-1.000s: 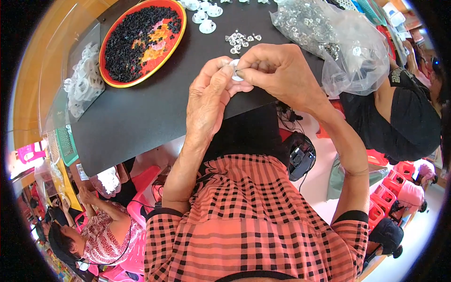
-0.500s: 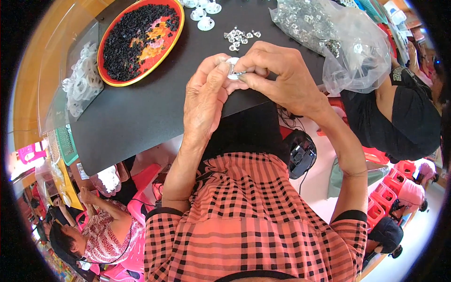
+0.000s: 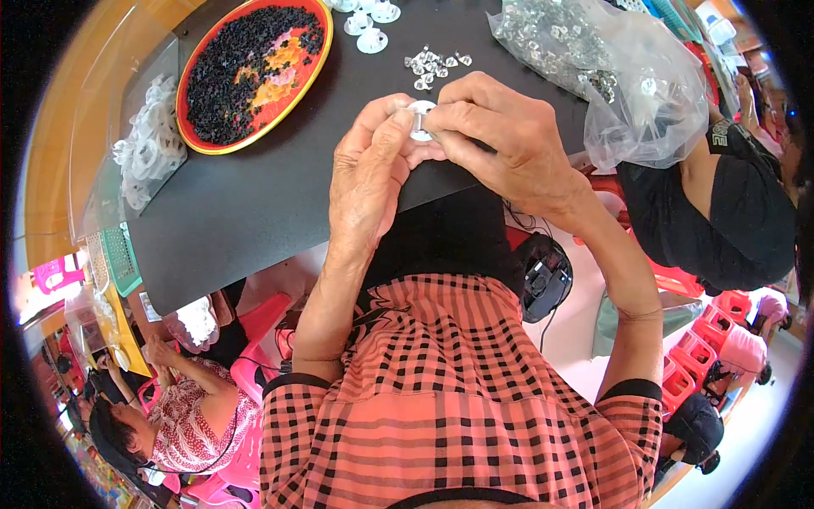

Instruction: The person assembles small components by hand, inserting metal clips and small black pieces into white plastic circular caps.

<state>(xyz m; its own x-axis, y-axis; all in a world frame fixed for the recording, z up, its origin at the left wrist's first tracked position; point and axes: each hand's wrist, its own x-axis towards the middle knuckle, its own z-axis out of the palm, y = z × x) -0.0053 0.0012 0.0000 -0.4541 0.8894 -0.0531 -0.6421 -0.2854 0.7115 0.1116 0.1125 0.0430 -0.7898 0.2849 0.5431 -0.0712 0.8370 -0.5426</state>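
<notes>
My left hand point(image 3: 370, 165) is closed, its thumb and fingers gripping a small round white plastic piece point(image 3: 421, 127) above the table's near edge. A lengthwise bar or slot shows in the middle of the piece. Against its right side press the bunched thumb and fingers of my right hand point(image 3: 513, 140); what lies between them is hidden. Just beyond my hands, several small clear pieces point(image 3: 434, 64) lie loose on the dark table. Several finished-looking white round pieces point(image 3: 371, 41) lie farther off.
A red, yellow-rimmed tray point(image 3: 319, 64) of small black parts stands at left on the dark table point(image 3: 246, 220). Beside it is a clear container with translucent rings point(image 3: 151, 153). A plastic bag point(image 3: 644, 102) of clear parts lies at right. Other people sit on both sides.
My right thumb and fingers have closed together over the right side of the white piece, covering the small shiny part seen there earlier. My left hand has barely moved.
</notes>
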